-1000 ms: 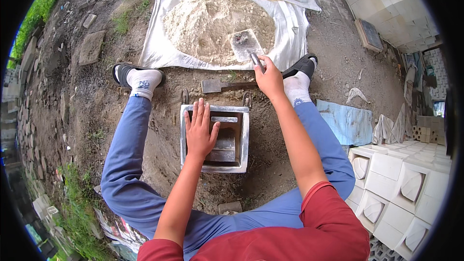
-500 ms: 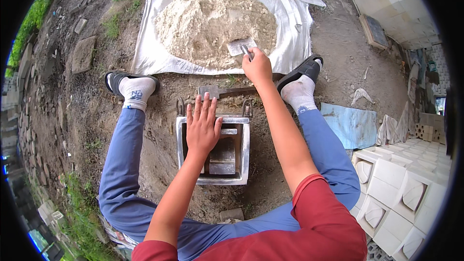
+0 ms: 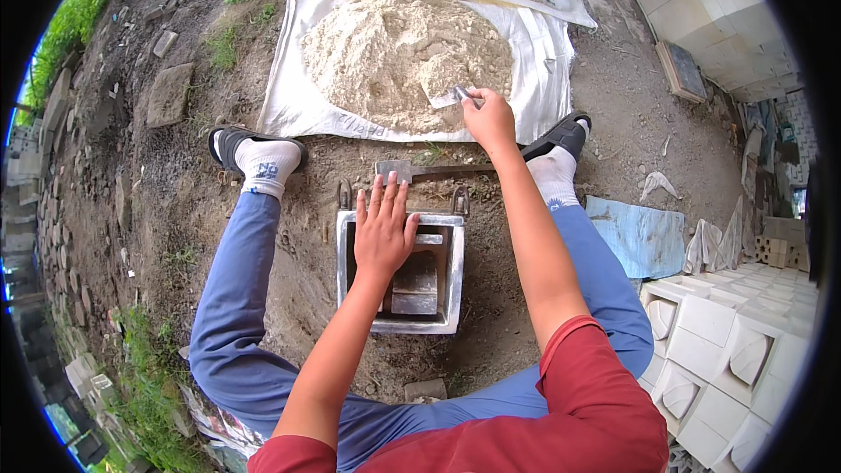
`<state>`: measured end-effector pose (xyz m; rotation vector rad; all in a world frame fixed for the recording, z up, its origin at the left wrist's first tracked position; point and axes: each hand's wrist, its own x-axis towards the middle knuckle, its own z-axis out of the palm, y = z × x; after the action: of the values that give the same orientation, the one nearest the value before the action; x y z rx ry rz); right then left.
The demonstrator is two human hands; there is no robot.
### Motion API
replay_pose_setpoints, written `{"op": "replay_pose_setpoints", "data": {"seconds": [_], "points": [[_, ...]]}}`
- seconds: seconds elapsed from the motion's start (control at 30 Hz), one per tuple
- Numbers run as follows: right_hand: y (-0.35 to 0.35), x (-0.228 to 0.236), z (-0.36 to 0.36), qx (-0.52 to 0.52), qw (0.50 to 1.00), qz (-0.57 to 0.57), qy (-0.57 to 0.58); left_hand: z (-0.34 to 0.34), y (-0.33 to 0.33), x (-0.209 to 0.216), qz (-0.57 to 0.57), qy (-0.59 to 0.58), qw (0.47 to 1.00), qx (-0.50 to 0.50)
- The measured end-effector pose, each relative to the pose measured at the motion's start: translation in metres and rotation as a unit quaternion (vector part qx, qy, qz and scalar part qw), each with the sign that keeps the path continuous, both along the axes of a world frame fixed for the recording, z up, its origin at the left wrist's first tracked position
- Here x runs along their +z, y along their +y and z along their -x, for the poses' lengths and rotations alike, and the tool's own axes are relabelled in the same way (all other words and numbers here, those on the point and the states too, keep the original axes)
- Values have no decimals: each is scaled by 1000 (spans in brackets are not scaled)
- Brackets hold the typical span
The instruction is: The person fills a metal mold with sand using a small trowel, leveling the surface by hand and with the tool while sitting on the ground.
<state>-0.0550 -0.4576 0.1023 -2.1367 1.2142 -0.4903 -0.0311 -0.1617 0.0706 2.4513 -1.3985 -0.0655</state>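
Trowel (image 3: 444, 100) gripped in right hand (image 3: 491, 118); metal mould (image 3: 456, 273) beneath outspread left hand (image 3: 383, 243).

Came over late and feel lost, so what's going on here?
A person's right hand grips a trowel, its blade mostly covered with pale powder, at the near side of a powder heap on a white sheet. The left hand is spread over the left part of an open metal box; whether it presses down is hard to tell. A flat-headed tool lies between box and sheet.
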Motion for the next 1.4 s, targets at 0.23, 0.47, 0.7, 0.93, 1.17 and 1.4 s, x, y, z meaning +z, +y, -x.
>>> {"op": "replay_pose_setpoints", "data": {"seconds": [0.23, 0.47, 0.7, 0.93, 1.17, 1.4], "points": [[-7, 20, -4, 1, 1000, -3, -20, 0, 3, -4, 15, -2, 1000, 5], [-18, 15, -15, 6, 998, 52, -44, 1, 3, -7, 30, -6, 1000, 6], [-15, 0, -6, 15, 992, 95, -82, 1, 2, -4, 37, 4, 999, 6], [-25, -8, 0, 3, 995, 57, -80, 0, 3, -7, 36, 5, 999, 6], [-24, -16, -4, -13, 992, 58, -109, 1, 3, -7, 38, 3, 999, 5], [-18, -15, -9, -7, 988, 99, -117, -1, 5, -5, 22, 6, 1000, 6]]}}
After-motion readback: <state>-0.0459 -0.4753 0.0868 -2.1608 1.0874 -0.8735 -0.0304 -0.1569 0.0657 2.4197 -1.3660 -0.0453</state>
